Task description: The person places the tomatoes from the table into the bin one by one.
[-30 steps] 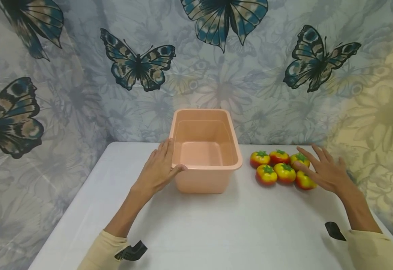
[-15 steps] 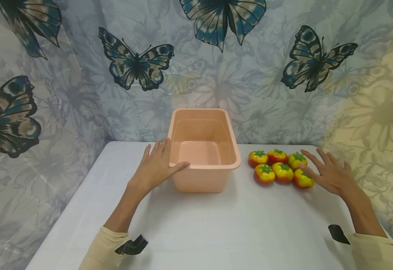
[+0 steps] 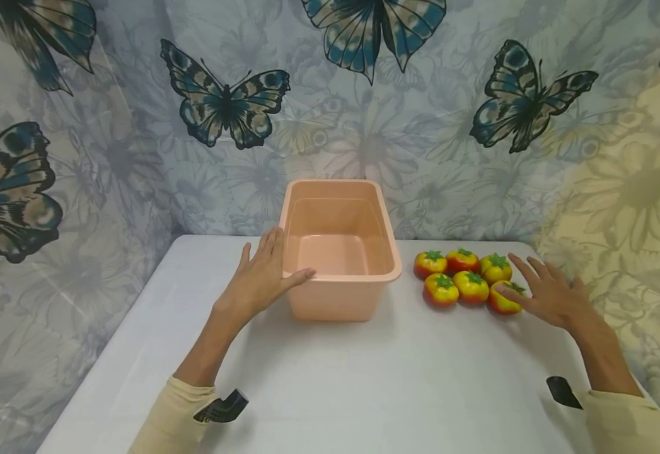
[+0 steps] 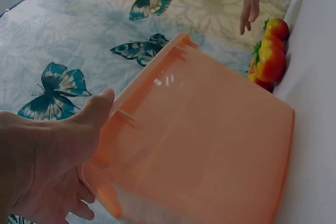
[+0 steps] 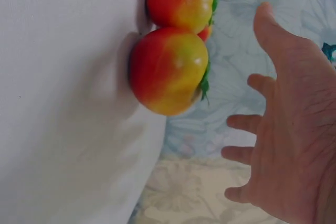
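Note:
A peach-coloured plastic tub (image 3: 335,299) stands on the white table, its inside bare. My left hand (image 3: 258,277) rests at its near left corner, fingers straight along the left rim and thumb over the front rim. In the left wrist view, the thumb of that hand (image 4: 58,156) lies along the tub's rim (image 4: 149,72). To the tub's right sit several red-and-yellow tomatoes (image 3: 440,291) with green leafy tops, packed in two rows. Over the group's right end hovers my right hand (image 3: 556,296), fingers spread, beside the front right tomato (image 5: 168,72), holding nothing.
The white table (image 3: 364,384) backs onto a patterned cloth (image 3: 375,145) with large butterflies, which also hangs at the left. The tub and tomatoes stand near the table's back edge. A dark strap end (image 3: 222,407) sticks out at the left sleeve.
My right hand has drawn slightly right, off the tomatoes it overlapped earlier. The left hand stays at the tub's corner, its little finger spread a bit wider. Tub and tomatoes keep their places.

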Demonstrator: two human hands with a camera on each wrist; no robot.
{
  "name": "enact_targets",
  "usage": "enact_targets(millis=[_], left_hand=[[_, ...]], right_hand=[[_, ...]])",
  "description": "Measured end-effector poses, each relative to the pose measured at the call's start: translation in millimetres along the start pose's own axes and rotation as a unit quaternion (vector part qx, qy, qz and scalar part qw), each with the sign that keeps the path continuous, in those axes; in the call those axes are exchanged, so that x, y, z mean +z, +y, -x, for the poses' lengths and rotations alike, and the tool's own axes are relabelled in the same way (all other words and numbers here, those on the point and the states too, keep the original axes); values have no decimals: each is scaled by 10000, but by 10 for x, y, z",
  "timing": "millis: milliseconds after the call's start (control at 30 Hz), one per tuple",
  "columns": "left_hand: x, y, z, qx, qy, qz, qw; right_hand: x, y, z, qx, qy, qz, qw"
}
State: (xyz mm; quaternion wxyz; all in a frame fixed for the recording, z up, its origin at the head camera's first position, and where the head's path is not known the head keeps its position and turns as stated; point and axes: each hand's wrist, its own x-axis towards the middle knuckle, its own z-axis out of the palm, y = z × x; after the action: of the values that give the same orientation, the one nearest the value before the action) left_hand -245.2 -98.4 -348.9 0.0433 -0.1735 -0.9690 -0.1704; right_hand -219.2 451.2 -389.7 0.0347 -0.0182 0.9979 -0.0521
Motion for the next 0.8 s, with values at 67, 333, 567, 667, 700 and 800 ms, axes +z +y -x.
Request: enact_targets(millis=[67, 333, 567, 667, 700, 800], left_hand=[[-6, 1, 3, -52, -78, 52, 9999], [8, -8, 1, -40, -117, 39, 9999], [8, -13, -2, -35, -82, 96, 9999], [16, -12, -2, -43, -74, 124, 9999], [19, -12, -1, -48, -80, 130, 9999], [19, -10, -2, -59, -92, 164, 9998]], right_hand=[[27, 11, -3, 17, -86, 52, 9999], [100, 30, -38, 193, -469, 6, 9987], [149, 29, -64, 284, -634, 4, 9976], [169, 31, -59, 248, -569, 53, 9981], [175, 31, -55, 235, -552, 54, 9982], [147, 29, -39, 188, -512, 10, 9985]])
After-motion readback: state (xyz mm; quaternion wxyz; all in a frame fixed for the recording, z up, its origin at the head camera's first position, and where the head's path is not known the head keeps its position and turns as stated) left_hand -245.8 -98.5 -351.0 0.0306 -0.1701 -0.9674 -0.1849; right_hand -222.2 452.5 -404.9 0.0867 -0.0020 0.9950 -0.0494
